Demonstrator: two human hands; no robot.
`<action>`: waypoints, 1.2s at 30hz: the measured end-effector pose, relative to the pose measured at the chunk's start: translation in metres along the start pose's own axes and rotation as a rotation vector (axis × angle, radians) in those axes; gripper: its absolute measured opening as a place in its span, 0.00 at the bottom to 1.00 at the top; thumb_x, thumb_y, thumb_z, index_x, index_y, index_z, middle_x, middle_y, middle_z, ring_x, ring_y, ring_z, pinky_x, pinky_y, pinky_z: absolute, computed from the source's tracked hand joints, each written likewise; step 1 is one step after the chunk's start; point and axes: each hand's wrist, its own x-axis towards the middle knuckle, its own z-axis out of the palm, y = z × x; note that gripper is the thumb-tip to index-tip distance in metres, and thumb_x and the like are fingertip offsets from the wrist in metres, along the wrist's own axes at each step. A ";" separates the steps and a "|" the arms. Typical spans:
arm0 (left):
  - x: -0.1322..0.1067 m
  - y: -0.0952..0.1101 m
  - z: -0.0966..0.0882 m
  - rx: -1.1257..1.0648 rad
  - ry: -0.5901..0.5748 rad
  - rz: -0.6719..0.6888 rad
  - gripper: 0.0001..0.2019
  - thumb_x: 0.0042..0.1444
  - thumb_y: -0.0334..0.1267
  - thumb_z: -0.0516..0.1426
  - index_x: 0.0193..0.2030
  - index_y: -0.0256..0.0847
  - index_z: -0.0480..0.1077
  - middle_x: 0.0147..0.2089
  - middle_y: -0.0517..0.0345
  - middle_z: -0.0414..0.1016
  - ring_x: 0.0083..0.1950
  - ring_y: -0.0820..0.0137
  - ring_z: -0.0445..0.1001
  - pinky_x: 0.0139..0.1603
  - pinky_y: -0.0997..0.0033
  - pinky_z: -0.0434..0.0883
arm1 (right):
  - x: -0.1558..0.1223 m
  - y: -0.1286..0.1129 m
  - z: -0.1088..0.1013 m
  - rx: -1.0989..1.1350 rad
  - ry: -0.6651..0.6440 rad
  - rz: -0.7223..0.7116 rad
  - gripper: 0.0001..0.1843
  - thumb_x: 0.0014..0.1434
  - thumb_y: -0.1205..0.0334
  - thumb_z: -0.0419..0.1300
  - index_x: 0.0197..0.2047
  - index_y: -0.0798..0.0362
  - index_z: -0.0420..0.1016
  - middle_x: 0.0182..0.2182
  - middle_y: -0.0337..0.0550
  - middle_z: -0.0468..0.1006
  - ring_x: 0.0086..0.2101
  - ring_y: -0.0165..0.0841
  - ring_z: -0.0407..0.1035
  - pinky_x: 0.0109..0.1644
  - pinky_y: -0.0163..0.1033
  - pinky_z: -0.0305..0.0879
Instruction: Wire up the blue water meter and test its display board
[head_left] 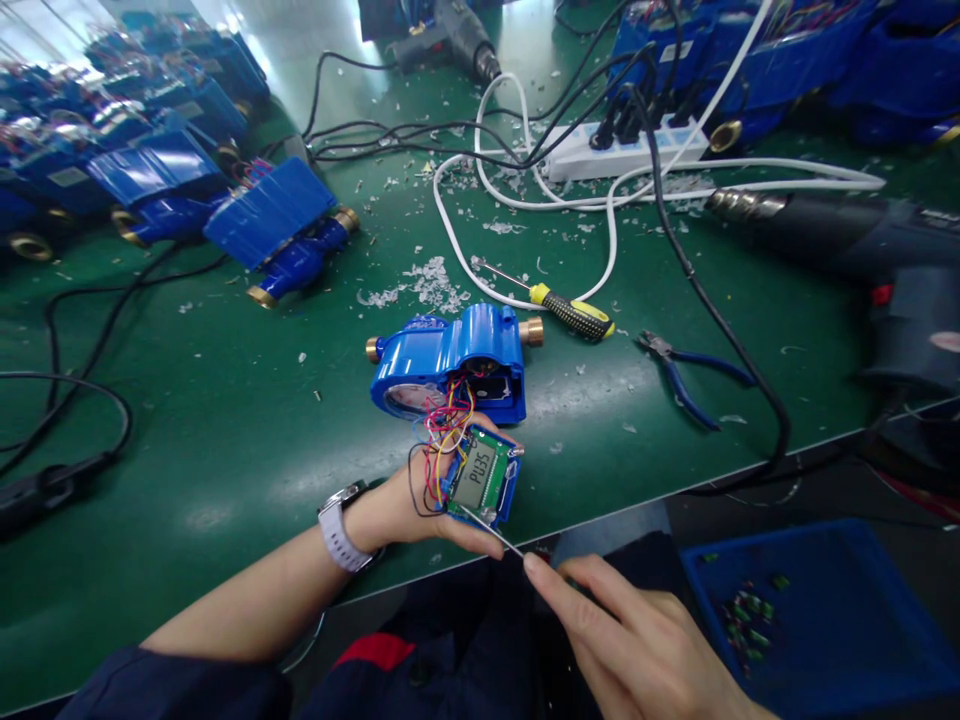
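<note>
My left hand (420,505) is closed around a green circuit board (491,490) in a blue frame, its small display facing up. Colored wires (450,420) run from the board into the open housing of a blue water meter (450,350), which lies just beyond on the table. Between the fingers of my right hand (622,625) is a screwdriver (499,536) with a thin metal shaft. Its tip meets the board's near edge by the display, while its handle is mostly hidden by my fingers.
On the green table lie a yellow-black screwdriver (570,310), cutting pliers (682,375), a white power strip (622,145) with cables, and heat guns (840,235). More blue meters (277,220) stand left and back right. A blue tray (825,610) with small parts sits below the table edge.
</note>
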 end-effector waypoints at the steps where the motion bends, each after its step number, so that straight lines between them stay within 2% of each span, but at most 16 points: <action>1: 0.000 0.002 -0.001 0.001 -0.007 -0.006 0.43 0.31 0.43 0.74 0.56 0.43 0.62 0.54 0.48 0.70 0.55 0.56 0.71 0.59 0.53 0.66 | -0.003 0.000 -0.001 -0.003 0.002 0.001 0.27 0.61 0.78 0.44 0.63 0.62 0.61 0.39 0.53 0.77 0.31 0.32 0.76 0.28 0.31 0.73; 7: 0.000 0.009 -0.002 -0.034 -0.045 -0.034 0.41 0.34 0.41 0.73 0.57 0.44 0.63 0.57 0.47 0.69 0.56 0.56 0.70 0.61 0.53 0.65 | -0.010 -0.001 -0.005 -0.057 -0.060 -0.007 0.28 0.62 0.78 0.45 0.64 0.61 0.60 0.41 0.53 0.77 0.32 0.31 0.76 0.29 0.31 0.73; 13: 0.000 0.007 -0.001 -0.052 -0.064 -0.029 0.42 0.33 0.38 0.74 0.57 0.45 0.62 0.57 0.47 0.68 0.55 0.56 0.71 0.62 0.52 0.63 | -0.001 -0.006 -0.006 -0.183 0.005 -0.032 0.25 0.61 0.78 0.43 0.57 0.62 0.69 0.35 0.49 0.78 0.22 0.28 0.73 0.22 0.30 0.70; 17: 0.000 0.007 -0.001 -0.083 -0.065 -0.053 0.42 0.34 0.38 0.74 0.57 0.45 0.62 0.58 0.46 0.68 0.57 0.56 0.70 0.62 0.52 0.63 | -0.001 -0.010 -0.004 -0.251 0.037 -0.040 0.26 0.59 0.79 0.43 0.56 0.61 0.71 0.34 0.47 0.79 0.21 0.28 0.73 0.21 0.30 0.70; 25: -0.002 -0.012 0.005 -0.086 0.004 0.032 0.45 0.29 0.45 0.74 0.57 0.44 0.63 0.55 0.47 0.70 0.54 0.57 0.71 0.59 0.56 0.66 | -0.001 -0.005 0.000 -0.226 0.024 -0.067 0.26 0.57 0.78 0.45 0.56 0.64 0.70 0.35 0.52 0.79 0.23 0.31 0.74 0.23 0.32 0.72; 31: 0.000 -0.010 0.003 0.006 0.003 0.019 0.44 0.30 0.51 0.73 0.56 0.43 0.64 0.54 0.47 0.70 0.54 0.56 0.71 0.58 0.54 0.67 | 0.001 -0.002 0.001 -0.165 -0.011 -0.070 0.26 0.59 0.77 0.44 0.59 0.65 0.66 0.36 0.54 0.78 0.23 0.31 0.74 0.23 0.32 0.71; 36: 0.000 -0.011 0.001 0.013 -0.007 0.020 0.44 0.30 0.52 0.73 0.56 0.43 0.64 0.54 0.48 0.70 0.54 0.56 0.71 0.57 0.54 0.68 | 0.001 -0.001 0.001 -0.100 -0.011 -0.056 0.26 0.59 0.77 0.44 0.60 0.66 0.64 0.37 0.55 0.77 0.26 0.31 0.75 0.24 0.32 0.72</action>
